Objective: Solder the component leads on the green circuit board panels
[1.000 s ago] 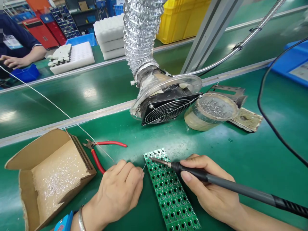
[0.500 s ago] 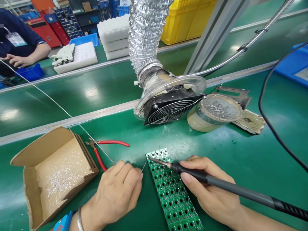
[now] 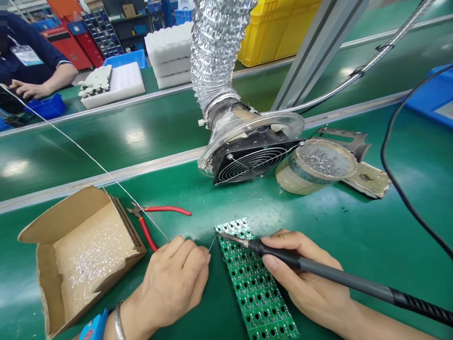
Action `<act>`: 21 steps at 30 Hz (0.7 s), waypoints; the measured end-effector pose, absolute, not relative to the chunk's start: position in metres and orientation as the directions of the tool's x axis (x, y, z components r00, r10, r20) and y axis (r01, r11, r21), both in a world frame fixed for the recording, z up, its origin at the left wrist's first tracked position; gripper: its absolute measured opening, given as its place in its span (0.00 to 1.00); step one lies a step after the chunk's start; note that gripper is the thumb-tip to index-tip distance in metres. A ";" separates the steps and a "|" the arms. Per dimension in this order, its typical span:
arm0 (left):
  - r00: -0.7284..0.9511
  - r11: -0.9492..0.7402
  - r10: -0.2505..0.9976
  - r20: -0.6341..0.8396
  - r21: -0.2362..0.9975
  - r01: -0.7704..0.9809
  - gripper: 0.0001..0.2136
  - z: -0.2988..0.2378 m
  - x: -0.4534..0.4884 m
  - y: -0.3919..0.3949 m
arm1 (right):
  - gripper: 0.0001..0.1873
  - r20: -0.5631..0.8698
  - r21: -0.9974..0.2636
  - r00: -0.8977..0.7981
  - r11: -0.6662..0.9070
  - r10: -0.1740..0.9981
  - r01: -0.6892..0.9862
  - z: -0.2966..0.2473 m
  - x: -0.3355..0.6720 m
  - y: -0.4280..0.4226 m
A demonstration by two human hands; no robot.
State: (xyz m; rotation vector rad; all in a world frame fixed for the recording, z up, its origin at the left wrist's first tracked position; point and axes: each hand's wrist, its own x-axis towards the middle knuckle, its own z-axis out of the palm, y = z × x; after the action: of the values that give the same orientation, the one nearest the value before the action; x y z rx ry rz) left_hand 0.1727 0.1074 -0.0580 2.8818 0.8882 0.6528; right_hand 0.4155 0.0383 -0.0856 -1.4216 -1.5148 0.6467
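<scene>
A green circuit board (image 3: 255,278) with rows of dark round holes and shiny joints lies on the green bench in front of me. My right hand (image 3: 307,278) grips a soldering iron (image 3: 325,268), its tip against the board's upper left corner. Left of the board, my left hand (image 3: 177,278) is closed on thin solder wire (image 3: 213,242), whose free end meets the board close to the iron's tip. The wire's other side runs taut from this hand to the upper left. Red-handled cutting pliers (image 3: 148,233) lie open just beyond my left hand, under the wire.
A cardboard box (image 3: 26,233) with small metal clippings stands at left. Over the bench hangs a fume extractor fan (image 3: 253,163) on a foil duct. Right of it are a tin (image 3: 300,182) and a black cable (image 3: 389,160). Across the bench sits a co-worker (image 3: 38,61).
The soldering iron and my right hand have shifted very slightly left, the tip staying at the board's upper left corner. My left hand holds the wire almost still.
</scene>
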 end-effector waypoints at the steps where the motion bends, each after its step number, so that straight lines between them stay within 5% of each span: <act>1: 0.746 -0.833 0.549 0.377 0.174 0.525 0.03 -0.058 0.173 0.108 | 0.08 0.274 -0.857 0.098 0.197 0.957 0.475 -0.084 0.415 0.039; 9: 0.753 -0.835 0.545 0.368 0.154 0.529 0.02 -0.061 0.175 0.111 | 0.10 0.299 -0.866 0.115 0.219 0.947 0.450 -0.082 0.414 0.039; 21: 0.737 -0.825 0.565 0.371 0.255 0.504 0.02 -0.059 0.175 0.103 | 0.08 0.254 -0.960 0.277 0.208 0.927 0.186 -0.086 0.412 0.039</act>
State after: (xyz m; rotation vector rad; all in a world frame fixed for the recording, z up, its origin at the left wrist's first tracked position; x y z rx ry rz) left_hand 0.1751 0.1027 -0.0586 2.7986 0.8663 0.6647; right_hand 0.4119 0.0390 -0.0860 -1.2684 -1.1926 0.7383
